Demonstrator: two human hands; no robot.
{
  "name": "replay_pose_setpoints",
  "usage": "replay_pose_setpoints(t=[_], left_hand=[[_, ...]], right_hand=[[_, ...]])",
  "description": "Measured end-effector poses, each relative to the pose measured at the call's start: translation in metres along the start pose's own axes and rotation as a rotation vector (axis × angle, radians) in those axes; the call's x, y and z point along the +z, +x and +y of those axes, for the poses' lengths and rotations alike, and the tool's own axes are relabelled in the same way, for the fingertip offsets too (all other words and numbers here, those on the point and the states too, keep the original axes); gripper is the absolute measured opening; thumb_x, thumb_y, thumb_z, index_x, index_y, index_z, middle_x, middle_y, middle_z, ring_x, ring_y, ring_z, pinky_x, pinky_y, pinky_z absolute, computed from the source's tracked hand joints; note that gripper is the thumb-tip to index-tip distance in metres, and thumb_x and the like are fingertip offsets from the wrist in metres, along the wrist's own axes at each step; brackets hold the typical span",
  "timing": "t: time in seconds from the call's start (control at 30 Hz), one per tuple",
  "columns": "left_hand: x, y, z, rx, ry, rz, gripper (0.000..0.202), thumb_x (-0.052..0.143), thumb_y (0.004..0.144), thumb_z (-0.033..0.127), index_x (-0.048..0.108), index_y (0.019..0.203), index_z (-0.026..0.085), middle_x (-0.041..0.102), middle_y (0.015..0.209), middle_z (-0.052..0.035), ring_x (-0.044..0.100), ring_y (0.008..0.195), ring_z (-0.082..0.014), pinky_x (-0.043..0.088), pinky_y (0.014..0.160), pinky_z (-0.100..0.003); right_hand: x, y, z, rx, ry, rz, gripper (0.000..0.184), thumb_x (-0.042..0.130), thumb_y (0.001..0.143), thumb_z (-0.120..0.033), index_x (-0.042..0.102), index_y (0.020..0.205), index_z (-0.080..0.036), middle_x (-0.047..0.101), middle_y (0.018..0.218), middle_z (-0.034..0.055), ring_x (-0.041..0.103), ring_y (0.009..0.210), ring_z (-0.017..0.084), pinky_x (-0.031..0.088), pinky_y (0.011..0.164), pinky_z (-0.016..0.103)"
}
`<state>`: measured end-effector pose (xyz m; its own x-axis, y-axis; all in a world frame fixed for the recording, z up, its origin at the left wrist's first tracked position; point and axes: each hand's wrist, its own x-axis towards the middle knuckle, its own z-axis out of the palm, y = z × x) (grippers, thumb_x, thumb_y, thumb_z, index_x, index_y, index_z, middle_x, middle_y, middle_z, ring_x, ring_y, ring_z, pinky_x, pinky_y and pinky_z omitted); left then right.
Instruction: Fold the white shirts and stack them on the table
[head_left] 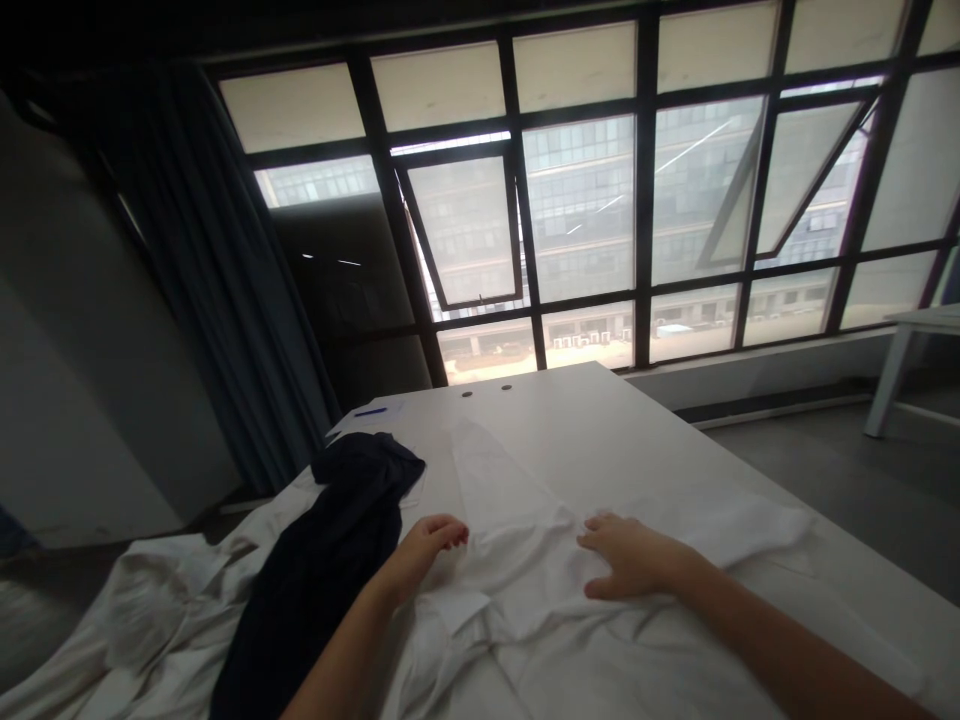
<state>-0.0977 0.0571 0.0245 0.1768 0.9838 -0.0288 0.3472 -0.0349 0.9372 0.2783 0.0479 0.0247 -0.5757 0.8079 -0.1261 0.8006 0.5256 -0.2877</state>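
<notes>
A white shirt (517, 570) lies spread and creased on a white table (585, 430), with its collar end hidden among the folds. My left hand (424, 555) sits on the shirt's left part, fingers curled against the cloth; whether they pinch it is hard to see. My right hand (634, 557) rests palm-down on the shirt's right part, fingers apart and holding nothing. Left of my left hand lies a crumpled dark navy garment (322, 560). Beyond it, a bunched white cloth (150, 620) hangs over the table's near left side.
A blue pen (371, 411) and papers lie at the table's far left corner, and two small round holes (486, 390) mark its far end. A dark curtain (217, 260) hangs at the left, a tall window (577, 210) stands ahead, and a white side table (907, 350) stands at the right.
</notes>
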Motion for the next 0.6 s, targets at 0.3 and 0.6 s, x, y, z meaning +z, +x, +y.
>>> replay_pose_setpoints(t=[0.3, 0.6], left_hand=[[0.033, -0.011, 0.007, -0.121, 0.232, -0.254, 0.059, 0.058, 0.082, 0.069, 0.059, 0.114, 0.020, 0.065, 0.087, -0.0014, 0.055, 0.069, -0.0161, 0.041, 0.060, -0.026], [0.044, -0.026, 0.019, -0.149, 0.418, -0.512, 0.093, 0.089, 0.055, 0.046, 0.053, 0.138, 0.028, 0.059, 0.106, -0.0034, 0.056, 0.080, -0.0185, 0.047, 0.061, -0.027]], right_hand=[[-0.008, -0.008, -0.032, -0.051, -0.064, 0.074, 0.043, 0.060, 0.077, -0.060, 0.078, 0.087, -0.022, 0.075, 0.083, 0.0115, 0.068, 0.078, 0.027, 0.046, 0.068, 0.033], [-0.002, -0.005, -0.036, -0.006, 0.010, 0.051, 0.042, 0.059, 0.081, -0.062, 0.072, 0.084, -0.022, 0.072, 0.081, 0.0080, 0.065, 0.075, 0.024, 0.044, 0.067, 0.032]])
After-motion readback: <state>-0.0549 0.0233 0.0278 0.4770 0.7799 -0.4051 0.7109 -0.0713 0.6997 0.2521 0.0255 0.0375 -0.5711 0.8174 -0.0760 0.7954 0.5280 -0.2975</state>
